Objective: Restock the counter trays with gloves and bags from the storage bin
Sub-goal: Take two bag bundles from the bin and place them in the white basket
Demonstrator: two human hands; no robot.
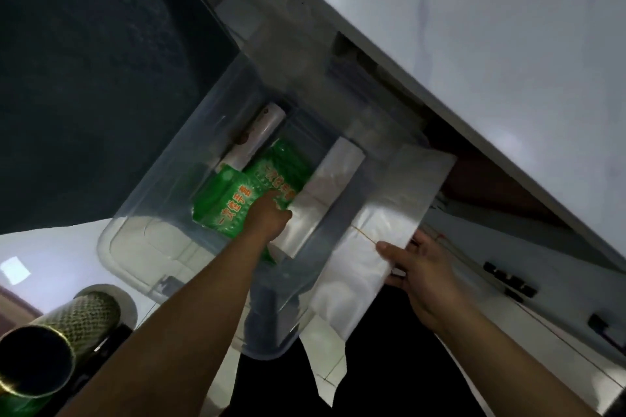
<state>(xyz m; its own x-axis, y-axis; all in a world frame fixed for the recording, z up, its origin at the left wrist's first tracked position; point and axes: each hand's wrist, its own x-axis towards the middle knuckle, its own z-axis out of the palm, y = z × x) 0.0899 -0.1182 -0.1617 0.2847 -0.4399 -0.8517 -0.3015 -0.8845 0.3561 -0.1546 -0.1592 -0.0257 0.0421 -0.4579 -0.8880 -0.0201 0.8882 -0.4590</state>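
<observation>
A clear plastic storage bin sits on the floor below the counter edge. Inside it lie green packs of gloves, a white roll of bags and a flat bundle of clear bags. My left hand reaches down into the bin, its fingers on a green glove pack and against the clear bundle; whether it grips anything is unclear. My right hand holds a second flat stack of clear bags, tied with a yellow band, over the bin's right rim.
The white counter runs diagonally across the upper right, with dark handles on its front below. A metal mesh cylinder stands at the lower left. Dark floor lies at the upper left.
</observation>
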